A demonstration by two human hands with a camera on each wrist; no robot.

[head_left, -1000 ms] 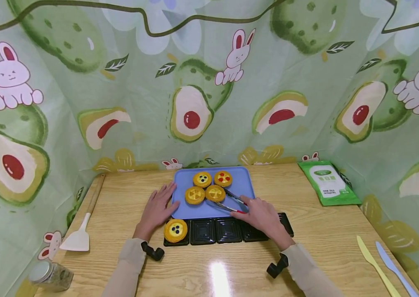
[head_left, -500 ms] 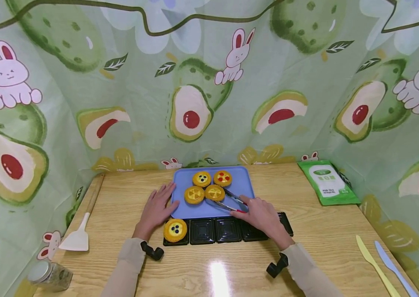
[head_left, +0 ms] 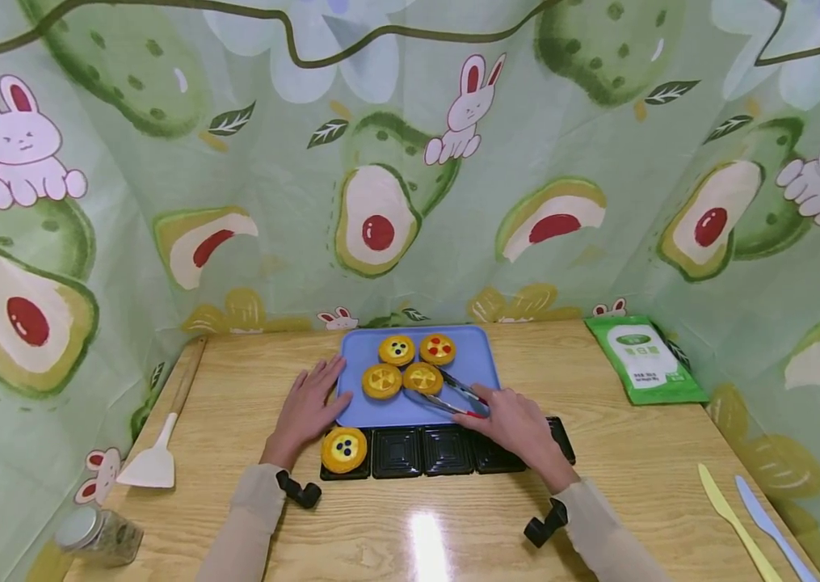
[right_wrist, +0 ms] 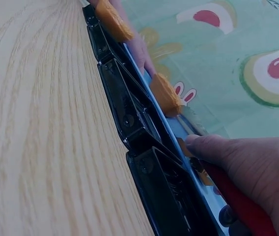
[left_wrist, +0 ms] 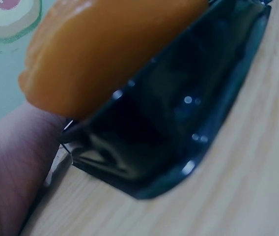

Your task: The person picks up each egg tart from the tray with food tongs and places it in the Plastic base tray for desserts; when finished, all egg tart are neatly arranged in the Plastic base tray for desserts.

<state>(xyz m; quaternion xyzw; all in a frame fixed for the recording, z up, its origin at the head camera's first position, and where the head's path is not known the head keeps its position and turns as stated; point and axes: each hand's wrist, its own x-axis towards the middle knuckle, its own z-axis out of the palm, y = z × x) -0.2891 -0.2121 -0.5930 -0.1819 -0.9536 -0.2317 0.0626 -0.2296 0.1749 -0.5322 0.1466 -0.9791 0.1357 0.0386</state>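
My right hand (head_left: 515,416) holds tongs (head_left: 464,390) by their red handle (right_wrist: 235,199). Their two metal arms reach around the near right tart (head_left: 422,378) on a blue tray (head_left: 471,347). Three more tarts lie beside it: a plain one (head_left: 382,381), a blueberry one (head_left: 397,351) and one with red topping (head_left: 437,350). At the tray's left edge my left hand (head_left: 306,408) rests flat, fingers spread. In front, a black compartment tray (head_left: 447,451) carries another blueberry tart (head_left: 344,450) in its leftmost compartment; its wall looms close in the left wrist view.
A spatula (head_left: 162,453) and a lidded glass jar (head_left: 100,535) stand on the left of the wooden table (head_left: 351,533). On the right lie a green packet (head_left: 644,360), a yellow knife (head_left: 737,521) and a blue knife (head_left: 773,525). Patterned cloth (head_left: 293,267) encloses the back and sides.
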